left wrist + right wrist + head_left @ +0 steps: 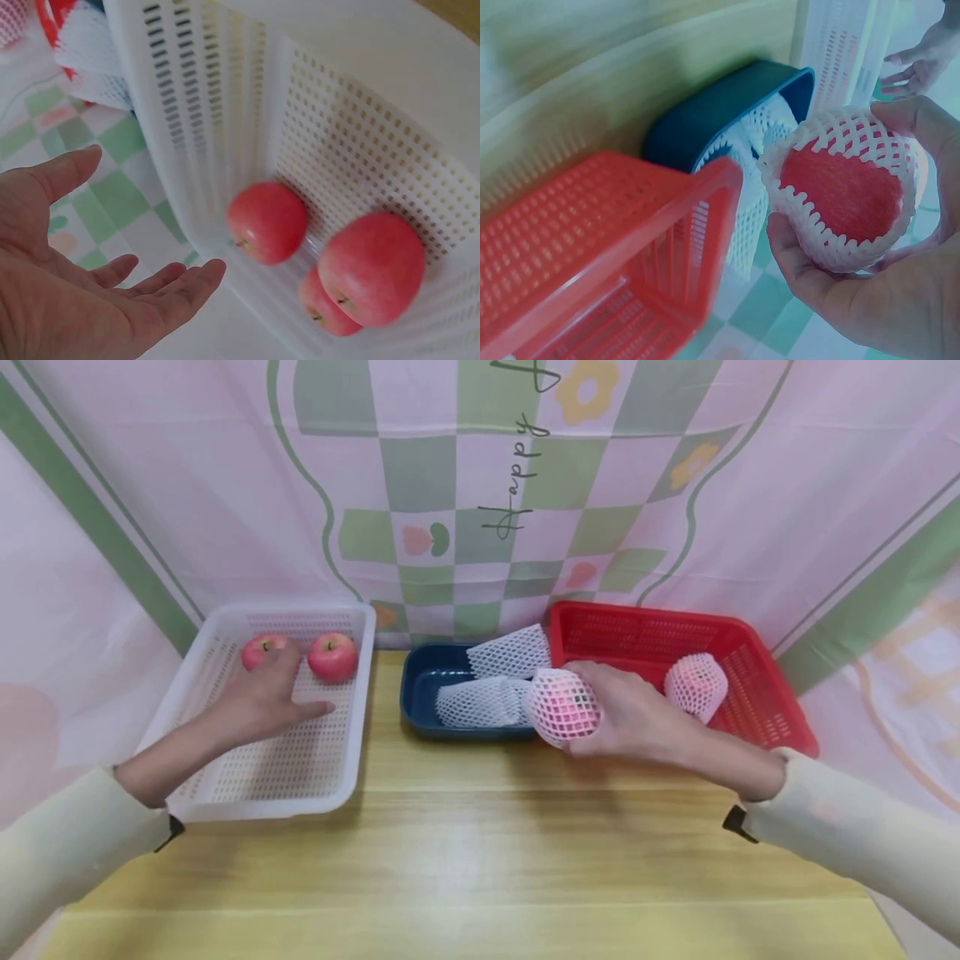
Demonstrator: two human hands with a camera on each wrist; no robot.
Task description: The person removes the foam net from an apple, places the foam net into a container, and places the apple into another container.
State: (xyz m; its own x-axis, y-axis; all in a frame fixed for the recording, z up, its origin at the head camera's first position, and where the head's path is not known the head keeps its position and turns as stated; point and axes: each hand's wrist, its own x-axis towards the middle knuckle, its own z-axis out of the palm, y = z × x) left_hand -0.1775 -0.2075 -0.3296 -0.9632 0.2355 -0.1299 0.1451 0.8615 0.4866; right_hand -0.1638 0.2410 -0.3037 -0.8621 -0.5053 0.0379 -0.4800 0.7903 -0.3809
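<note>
The netted apple (564, 708) is up over the right end of the blue tray (450, 732), and your right hand (626, 714) has it well wrapped, thumb on one side and fingers curled round the other. Keep that grip light and on the foam, so you neither bruise the fruit nor drag the net off; I'd ease the net's edge further over the bare patch and lift clear of the tray's rim. The apple is red, in a white foam net whose mouth, in the right wrist view, leaves a broad stretch of skin uncovered. White net sleeves (472, 703) lie in the tray. Just right of it, the red basket (660, 613) holds another netted apple (696, 685). Left of it, your left hand (262, 697), fingers loosely spread and gripping nothing, is over the white basket (362, 710), where the left wrist view shows three bare apples (373, 270).
</note>
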